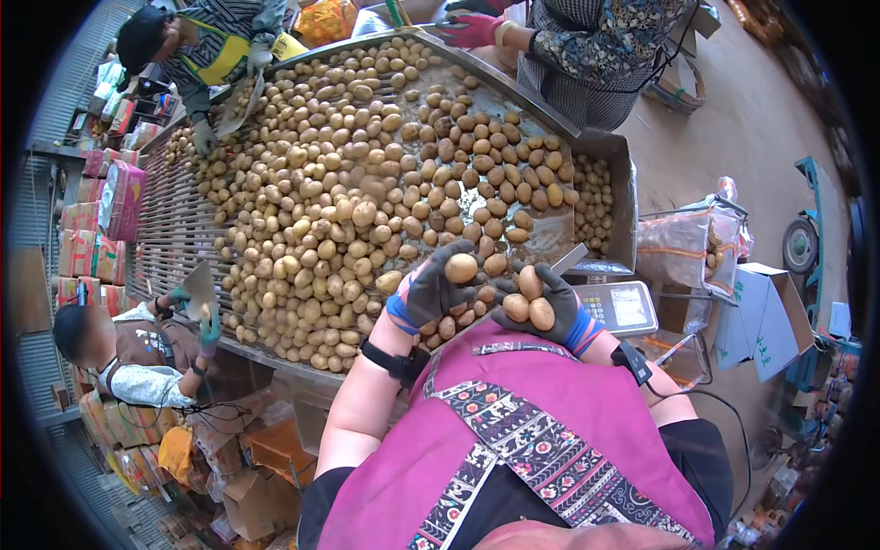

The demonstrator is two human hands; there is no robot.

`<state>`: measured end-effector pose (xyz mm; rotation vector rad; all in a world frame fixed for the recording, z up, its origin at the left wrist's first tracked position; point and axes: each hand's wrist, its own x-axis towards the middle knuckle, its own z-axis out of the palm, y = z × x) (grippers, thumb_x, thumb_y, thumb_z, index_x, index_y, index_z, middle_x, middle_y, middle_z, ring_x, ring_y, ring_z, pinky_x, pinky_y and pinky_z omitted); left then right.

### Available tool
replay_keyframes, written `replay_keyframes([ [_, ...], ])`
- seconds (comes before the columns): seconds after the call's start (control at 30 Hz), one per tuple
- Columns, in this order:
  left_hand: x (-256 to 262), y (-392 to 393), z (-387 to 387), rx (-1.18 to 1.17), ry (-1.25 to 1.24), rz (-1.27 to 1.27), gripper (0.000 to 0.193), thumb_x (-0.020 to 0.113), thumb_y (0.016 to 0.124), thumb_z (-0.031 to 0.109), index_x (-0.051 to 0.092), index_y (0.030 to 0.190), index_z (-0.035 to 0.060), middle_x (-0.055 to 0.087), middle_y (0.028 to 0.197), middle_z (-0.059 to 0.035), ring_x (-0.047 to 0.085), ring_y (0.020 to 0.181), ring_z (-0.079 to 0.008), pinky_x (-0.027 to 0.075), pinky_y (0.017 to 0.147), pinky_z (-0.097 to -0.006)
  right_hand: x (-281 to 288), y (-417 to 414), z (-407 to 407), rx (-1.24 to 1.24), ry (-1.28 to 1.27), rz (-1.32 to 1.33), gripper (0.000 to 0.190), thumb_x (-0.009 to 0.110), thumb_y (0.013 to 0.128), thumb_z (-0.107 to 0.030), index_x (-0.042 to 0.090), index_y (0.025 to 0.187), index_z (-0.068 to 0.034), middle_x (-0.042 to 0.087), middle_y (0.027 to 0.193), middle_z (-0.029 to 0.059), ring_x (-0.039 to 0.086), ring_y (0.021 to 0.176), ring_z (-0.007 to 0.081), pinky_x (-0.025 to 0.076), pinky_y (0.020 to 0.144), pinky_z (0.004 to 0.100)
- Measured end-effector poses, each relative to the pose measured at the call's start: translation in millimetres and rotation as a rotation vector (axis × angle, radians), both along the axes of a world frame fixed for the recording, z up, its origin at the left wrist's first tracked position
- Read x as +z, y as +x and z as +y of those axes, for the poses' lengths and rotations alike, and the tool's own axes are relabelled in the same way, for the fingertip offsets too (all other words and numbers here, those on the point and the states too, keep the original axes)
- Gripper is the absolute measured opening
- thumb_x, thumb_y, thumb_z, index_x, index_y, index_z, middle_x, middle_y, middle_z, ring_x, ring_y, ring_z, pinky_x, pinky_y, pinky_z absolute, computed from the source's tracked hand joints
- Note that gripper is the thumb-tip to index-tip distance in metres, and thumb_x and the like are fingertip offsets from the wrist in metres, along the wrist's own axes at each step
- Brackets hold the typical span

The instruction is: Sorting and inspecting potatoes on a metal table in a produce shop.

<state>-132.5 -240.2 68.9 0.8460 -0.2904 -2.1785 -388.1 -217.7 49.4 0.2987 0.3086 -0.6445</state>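
My left hand [434, 292], in a dark grey work glove, has a single potato [460, 268] against its thumb and fingers. In the palm of my gloved right hand [565, 302] rest several potatoes [529, 306]. Both hands are side by side at the near edge of a metal sorting table [554, 227]. A heap of loose potatoes [309, 185] covers much of its left and middle. More potatoes [454, 320] lie between and below my hands, partly hidden by them.
A slatted rack [172, 234] forms the table's left end. Beyond the right edge is a metal bin [622, 206] with potatoes; near it stand a weighing scale [619, 308], a bagged frame [677, 240] and a cardboard box [760, 316]. People work at the left [148, 344], far left [213, 48] and far side [584, 62].
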Motion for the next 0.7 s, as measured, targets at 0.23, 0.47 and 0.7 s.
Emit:
replay_keyframes([
  [0.23,59,-13,43,-0.062,-0.319,-0.478,0.061,0.071,0.088,0.034,0.047,0.137,0.0065,0.063,0.117,-0.0079,0.067,0.091,-0.0160,0.057,0.075,-0.0263,35,-7,8,0.005,-0.118,-0.093,0.059,0.059,0.096,-0.037,0.042,0.139,-0.001,0.048,0.137,0.0200,0.050,0.125,0.0372,0.036,0.111,0.0593],
  [0.47,61,-20,89,0.150,-0.634,-0.626,0.052,0.064,0.093,0.038,0.056,0.128,0.0006,0.062,0.120,-0.0088,0.059,0.110,-0.0174,0.048,0.093,-0.0294,30,11,24,0.123,-0.206,0.040,0.046,0.059,0.098,-0.025,0.045,0.137,-0.004,0.054,0.131,0.0129,0.060,0.113,0.0276,0.051,0.100,0.0411],
  [0.7,16,-29,110,0.354,-0.641,-0.679,0.051,0.069,0.090,0.014,0.049,0.135,0.0019,0.058,0.127,-0.0117,0.059,0.115,-0.0235,0.049,0.101,-0.0369,60,50,49,0.289,-0.516,0.032,0.068,0.059,0.090,-0.004,0.030,0.151,-0.014,0.045,0.144,0.0133,0.055,0.123,0.0249,0.047,0.104,0.0386],
])
